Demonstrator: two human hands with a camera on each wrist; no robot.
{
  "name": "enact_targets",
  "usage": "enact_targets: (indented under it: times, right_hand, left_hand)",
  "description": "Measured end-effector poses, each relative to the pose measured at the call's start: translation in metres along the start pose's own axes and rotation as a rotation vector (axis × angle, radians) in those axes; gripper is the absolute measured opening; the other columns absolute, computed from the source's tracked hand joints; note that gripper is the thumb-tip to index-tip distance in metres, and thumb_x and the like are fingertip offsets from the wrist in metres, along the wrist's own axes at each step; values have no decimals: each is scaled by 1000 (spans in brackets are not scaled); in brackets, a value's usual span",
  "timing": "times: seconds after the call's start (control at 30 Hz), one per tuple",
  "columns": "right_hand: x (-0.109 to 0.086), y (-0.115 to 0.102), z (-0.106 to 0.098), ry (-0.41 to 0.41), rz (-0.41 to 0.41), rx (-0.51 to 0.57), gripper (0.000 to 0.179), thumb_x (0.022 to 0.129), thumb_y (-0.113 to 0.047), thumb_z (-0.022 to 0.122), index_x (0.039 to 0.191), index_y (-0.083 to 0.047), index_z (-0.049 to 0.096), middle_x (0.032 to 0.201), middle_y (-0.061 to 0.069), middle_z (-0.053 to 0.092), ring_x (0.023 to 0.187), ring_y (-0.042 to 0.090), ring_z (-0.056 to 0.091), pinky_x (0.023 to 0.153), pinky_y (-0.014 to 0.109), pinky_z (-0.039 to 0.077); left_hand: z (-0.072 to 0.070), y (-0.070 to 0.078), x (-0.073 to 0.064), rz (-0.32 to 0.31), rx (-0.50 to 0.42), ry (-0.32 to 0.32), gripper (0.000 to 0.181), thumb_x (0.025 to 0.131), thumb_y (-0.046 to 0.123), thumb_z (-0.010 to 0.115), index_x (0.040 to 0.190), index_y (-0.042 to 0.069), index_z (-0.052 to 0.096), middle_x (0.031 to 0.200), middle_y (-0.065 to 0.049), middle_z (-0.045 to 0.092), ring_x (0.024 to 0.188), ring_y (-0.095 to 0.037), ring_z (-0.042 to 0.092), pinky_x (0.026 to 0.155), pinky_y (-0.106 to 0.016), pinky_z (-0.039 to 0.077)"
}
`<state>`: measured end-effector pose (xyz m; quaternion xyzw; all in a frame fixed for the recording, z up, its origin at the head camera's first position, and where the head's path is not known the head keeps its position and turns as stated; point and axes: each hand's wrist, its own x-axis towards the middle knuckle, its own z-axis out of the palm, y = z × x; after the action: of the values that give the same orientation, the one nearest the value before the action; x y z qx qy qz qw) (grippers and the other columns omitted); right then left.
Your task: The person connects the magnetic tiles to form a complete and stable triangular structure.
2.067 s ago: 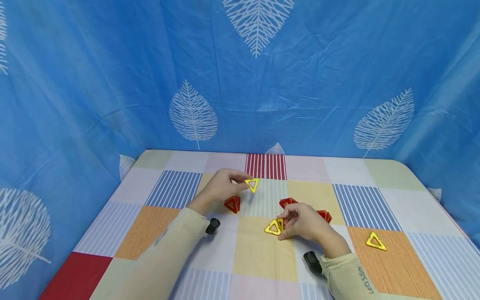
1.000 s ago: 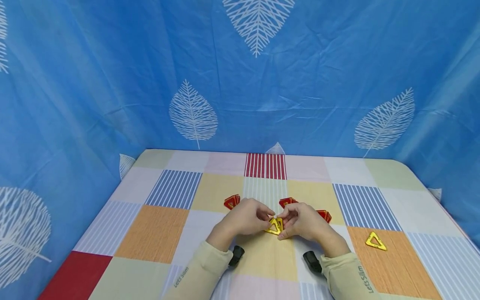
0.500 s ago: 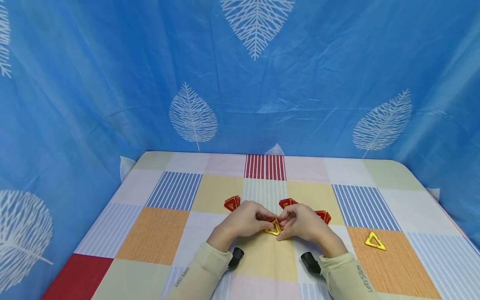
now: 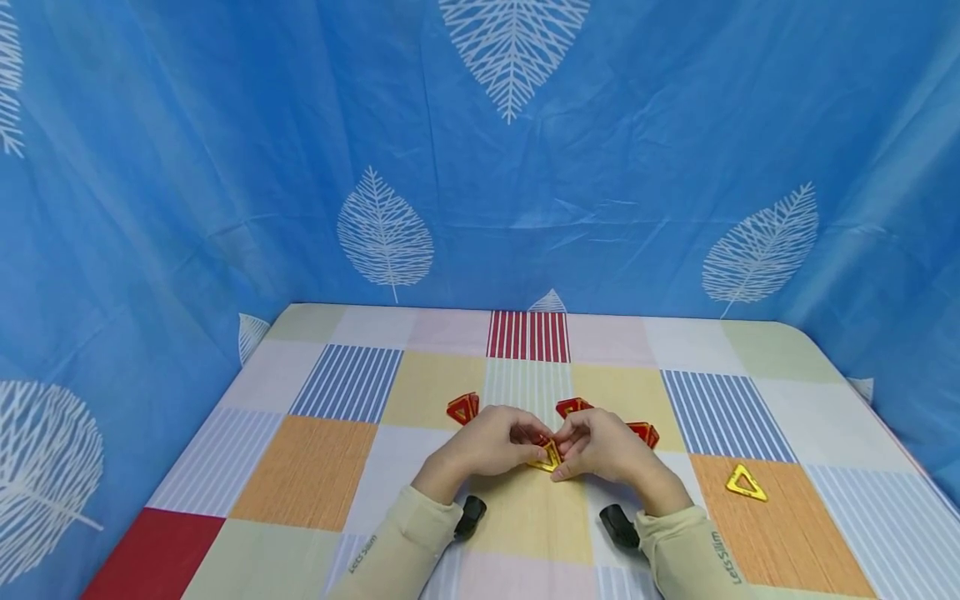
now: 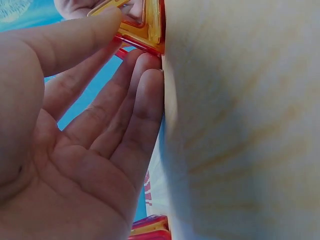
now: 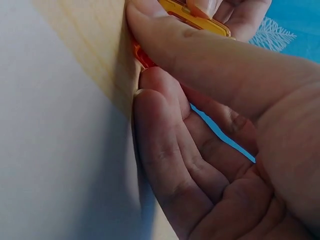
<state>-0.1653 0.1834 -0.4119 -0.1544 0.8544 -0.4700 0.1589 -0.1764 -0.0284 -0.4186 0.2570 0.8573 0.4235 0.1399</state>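
Both hands meet at the middle of the table around a small group of triangular magnetic tiles, a yellow tile (image 4: 552,463) in front and red edges beside it. My left hand (image 4: 491,442) pinches the yellow tile with its thumb on the face; the left wrist view shows this yellow tile (image 5: 156,30) standing tilted over a red rim. From the other side, my right hand (image 4: 606,448) holds the same group between thumb and fingers. In the right wrist view its thumb covers much of the yellow tile (image 6: 215,26), and its lower fingers rest on the cloth.
Behind the hands stand three small red tile clusters: one at left (image 4: 462,407), one at centre (image 4: 572,406) and one at right (image 4: 645,432). A single yellow triangle tile (image 4: 747,493) lies to the right on the patchwork tablecloth (image 4: 300,467). A blue leaf-print curtain (image 4: 600,167) hangs behind.
My left hand has brought a yellow tile from the back left down to the group at my right hand. Over the last half second the yellow tile has tilted slightly; the right hand has stayed put.
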Motion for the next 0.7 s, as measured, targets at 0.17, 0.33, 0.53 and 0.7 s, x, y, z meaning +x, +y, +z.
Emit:
enact_targets:
  times: [0.17,0.33,0.53,0.7]
  right_hand:
    - [0,1,-1,5,-4,-6,37,65,-3,94,90,-1,67,82,4,67,73,17,69,66,30,56]
    - [0,2,-1,4,-2,-5,36,66,-3,94,92,-1,69,82,3,67,72,17,68,66,30,56]
    - [-1,0,-2,-1,-5,-21,35,68,-1,92,98,0,72,84,3,68,73,17,67,66,29,56]
    - [-1,-2,-3,31,-22,3,36,71,9,86,95,1,61,84,6,66,74,20,65,66,29,55]
  left_hand:
    - [2,-1,1,-10,3,1,16,91,16,77,107,19,77,87,14,66,80,-4,60,77,-25,50]
    - [1,-1,1,4,14,-15,20,91,16,77,111,18,75,84,12,63,79,-5,58,75,-24,49]
    - [-1,-5,0,28,40,-44,39,86,24,83,122,16,71,95,7,58,83,-7,55,76,-23,48]
    - [-3,-8,-1,55,4,-107,56,79,18,88,130,14,65,99,3,57,84,-9,53,76,-23,47]
